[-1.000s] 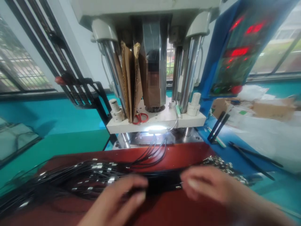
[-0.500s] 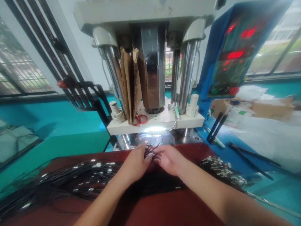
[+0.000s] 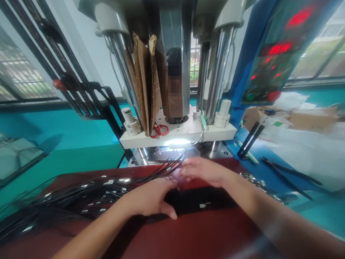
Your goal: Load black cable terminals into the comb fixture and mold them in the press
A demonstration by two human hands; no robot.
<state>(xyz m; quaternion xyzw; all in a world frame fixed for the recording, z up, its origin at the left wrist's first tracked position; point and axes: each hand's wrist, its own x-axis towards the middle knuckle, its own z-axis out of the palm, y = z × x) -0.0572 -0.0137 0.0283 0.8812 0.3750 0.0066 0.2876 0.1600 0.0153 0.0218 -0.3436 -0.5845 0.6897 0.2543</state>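
My left hand [image 3: 151, 196] hovers low over the red-brown table, thumb and fingers spread, with nothing gripped. Just above it, several thin black cables [image 3: 159, 169] run from the left-hand pile up to the lit gap of the press [image 3: 176, 141]. Close to their right side is my right hand [image 3: 202, 172]; motion smears its fingertips, so whether they touch a cable cannot be seen. Beneath both hands lies a dark bundle of cables [image 3: 194, 199] with a small metal-tipped end showing. A larger pile of black cables [image 3: 88, 196] with shiny connectors spreads to the left.
Red-handled scissors [image 3: 159, 130] and folded cardboard [image 3: 147, 86] rest on the press plate. Metal connector ends [image 3: 258, 183] lie at the table's right edge. Black tongs [image 3: 288, 178] are on the blue surface. A control panel [image 3: 272, 57] with red displays stands at right.
My hands have moved apart from the cable ends they were gathered around. My left hand has come down and opened; the cables now stretch from the pile to the press gap. The view has shifted.
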